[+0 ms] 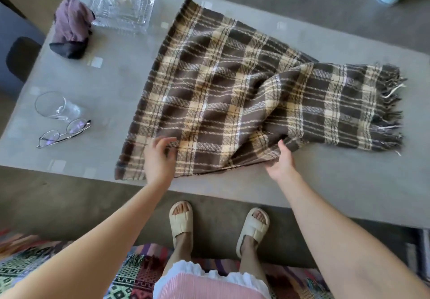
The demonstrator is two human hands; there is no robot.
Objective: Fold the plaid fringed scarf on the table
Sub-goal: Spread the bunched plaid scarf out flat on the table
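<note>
A brown and cream plaid scarf point(223, 89) lies spread over the grey glass-topped table point(97, 84), doubled over on itself, with its fringed end point(391, 112) pointing right and a rumpled ridge across its middle. My left hand point(158, 159) hovers over the scarf's near edge, fingers spread and curled, holding nothing. My right hand point(281, 161) is at the near edge further right, thumb on top of the cloth and fingers under its edge, pinching the scarf.
On the table's left side stand a drinking glass point(55, 106), a pair of spectacles point(62, 132), a purple and black bundle of cloth point(71, 28) and a clear glass dish point(123, 3). My sandalled feet point(218, 226) stand at the near table edge.
</note>
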